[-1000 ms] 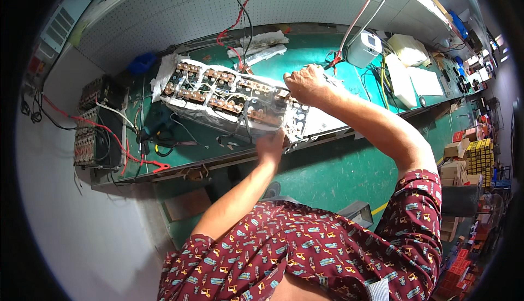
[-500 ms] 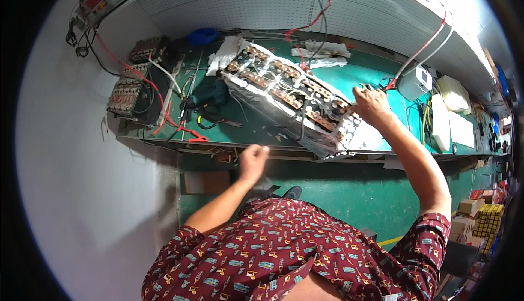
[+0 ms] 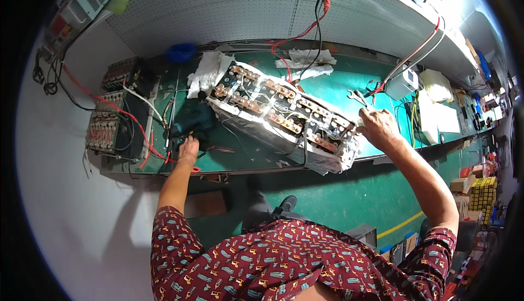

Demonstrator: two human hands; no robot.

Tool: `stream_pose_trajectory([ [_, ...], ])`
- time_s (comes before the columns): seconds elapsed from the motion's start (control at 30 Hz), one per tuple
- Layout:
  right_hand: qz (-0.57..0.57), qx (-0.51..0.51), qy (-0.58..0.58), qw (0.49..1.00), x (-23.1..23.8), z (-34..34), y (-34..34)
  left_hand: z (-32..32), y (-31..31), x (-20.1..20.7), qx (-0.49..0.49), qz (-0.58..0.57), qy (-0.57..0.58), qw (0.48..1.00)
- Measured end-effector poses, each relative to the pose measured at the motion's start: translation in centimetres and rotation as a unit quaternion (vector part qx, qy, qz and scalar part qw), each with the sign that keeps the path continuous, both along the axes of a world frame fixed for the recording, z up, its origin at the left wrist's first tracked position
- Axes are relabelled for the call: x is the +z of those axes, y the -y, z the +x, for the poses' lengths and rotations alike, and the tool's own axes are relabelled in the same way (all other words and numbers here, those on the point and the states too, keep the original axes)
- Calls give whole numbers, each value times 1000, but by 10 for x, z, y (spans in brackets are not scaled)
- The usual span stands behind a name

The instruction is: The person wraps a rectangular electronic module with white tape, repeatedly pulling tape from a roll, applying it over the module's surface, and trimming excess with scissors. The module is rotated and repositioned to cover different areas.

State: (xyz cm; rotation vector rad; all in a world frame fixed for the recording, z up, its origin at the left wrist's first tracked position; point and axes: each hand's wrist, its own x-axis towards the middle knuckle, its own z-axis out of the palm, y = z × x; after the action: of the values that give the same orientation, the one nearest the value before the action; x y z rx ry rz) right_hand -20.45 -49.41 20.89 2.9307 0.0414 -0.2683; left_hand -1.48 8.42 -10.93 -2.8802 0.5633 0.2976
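A long battery pack (image 3: pixel 284 112) wrapped in white sheet, with rows of copper-coloured terminals on top, lies slanted on the green workbench (image 3: pixel 327 77). My right hand (image 3: pixel 378 127) rests at its right end, fingers curled on the white wrap and a small pale piece. My left hand (image 3: pixel 188 149) reaches to the bench's front left and touches a dark teal power drill (image 3: pixel 192 122) lying there; whether the fingers close round it is unclear.
Two dark battery modules (image 3: pixel 106 123) with red and white wires sit at the left. White rags (image 3: pixel 204 72), a small white box (image 3: pixel 403 84) and paper sheets (image 3: pixel 436 104) lie on the bench. Red and black cables (image 3: pixel 319 6) hang from the pegboard. Cartons (image 3: pixel 475 189) stand on the floor at right.
My left hand has left the pack's front edge and moved left to the drill. My right hand slid to the pack's right end as the view turned.
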Motion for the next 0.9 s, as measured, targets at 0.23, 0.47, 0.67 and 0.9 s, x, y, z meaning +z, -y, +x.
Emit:
stream_pose_trajectory([
  [0.23,-12,-23,3,1000,-13,5,3,22,-8,29,-179,24,-19,983],
  [0.47,-4,-15,7,1000,-21,12,2,-8,-53,99,-215,8,-76,974],
  [0.67,19,26,35,999,-13,8,4,-100,-71,195,-190,-83,-203,957],
  [0.9,-6,60,57,997,-19,12,11,-127,136,313,-363,-225,-73,901],
])
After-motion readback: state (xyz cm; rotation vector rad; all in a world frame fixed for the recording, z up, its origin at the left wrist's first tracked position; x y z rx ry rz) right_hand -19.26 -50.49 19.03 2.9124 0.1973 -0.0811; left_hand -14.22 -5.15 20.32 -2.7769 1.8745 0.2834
